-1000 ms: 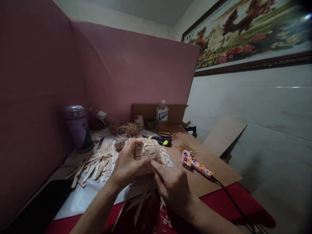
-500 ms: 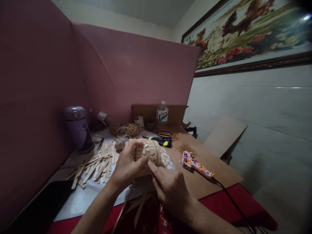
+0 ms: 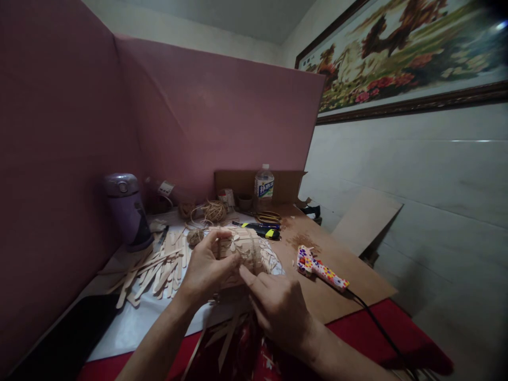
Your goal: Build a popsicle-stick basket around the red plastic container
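Note:
A rounded holder of pale craft sticks (image 3: 248, 246), lying on its side and tied round with twine, is in front of me at the table's near side. A small pale wooden flower (image 3: 235, 242) sits on its surface. My left hand (image 3: 208, 264) is closed round the holder's left part, thumb and fingers against the sticks. My right hand (image 3: 278, 304) is at its near lower side, fingers curled in and index fingertip close to the left thumb. Whatever those right fingers pinch, if anything, is hidden.
Loose craft sticks (image 3: 166, 267) are heaped left, near a purple flask (image 3: 127, 211). Twine balls (image 3: 214, 210), scissors (image 3: 268, 217), a utility knife (image 3: 262, 230) and a bottle (image 3: 264, 188) are behind. A flowered glue gun (image 3: 321, 269) with a cord lies right on cardboard (image 3: 357, 288).
My right fingers have shifted slightly down and left against the holder, and its flower shows more plainly. My left hand keeps its hold.

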A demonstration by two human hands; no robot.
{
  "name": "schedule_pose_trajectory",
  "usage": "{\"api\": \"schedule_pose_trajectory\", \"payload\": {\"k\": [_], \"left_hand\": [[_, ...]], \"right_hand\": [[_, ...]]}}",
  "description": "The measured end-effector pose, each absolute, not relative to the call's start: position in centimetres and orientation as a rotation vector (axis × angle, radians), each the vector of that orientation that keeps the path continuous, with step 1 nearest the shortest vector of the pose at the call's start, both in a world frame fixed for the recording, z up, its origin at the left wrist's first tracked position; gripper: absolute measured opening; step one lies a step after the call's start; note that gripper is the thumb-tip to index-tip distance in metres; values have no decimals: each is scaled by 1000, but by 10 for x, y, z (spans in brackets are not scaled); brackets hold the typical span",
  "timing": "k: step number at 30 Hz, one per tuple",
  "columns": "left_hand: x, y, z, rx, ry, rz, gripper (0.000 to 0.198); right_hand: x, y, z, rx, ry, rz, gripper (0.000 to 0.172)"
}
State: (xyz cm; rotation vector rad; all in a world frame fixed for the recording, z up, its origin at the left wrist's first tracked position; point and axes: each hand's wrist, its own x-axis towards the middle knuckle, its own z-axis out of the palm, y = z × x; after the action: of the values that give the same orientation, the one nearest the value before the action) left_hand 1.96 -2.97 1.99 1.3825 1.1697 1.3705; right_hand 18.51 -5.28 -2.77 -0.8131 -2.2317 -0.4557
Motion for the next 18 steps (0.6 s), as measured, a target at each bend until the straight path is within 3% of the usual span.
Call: {"api": "schedule_pose_trajectory", "payload": {"k": [18], "left_hand": [[18,-32,23,1453,1172,1394,38]], "right_hand": [[183,-50,-26,-845,-2190,-421,42]]}}
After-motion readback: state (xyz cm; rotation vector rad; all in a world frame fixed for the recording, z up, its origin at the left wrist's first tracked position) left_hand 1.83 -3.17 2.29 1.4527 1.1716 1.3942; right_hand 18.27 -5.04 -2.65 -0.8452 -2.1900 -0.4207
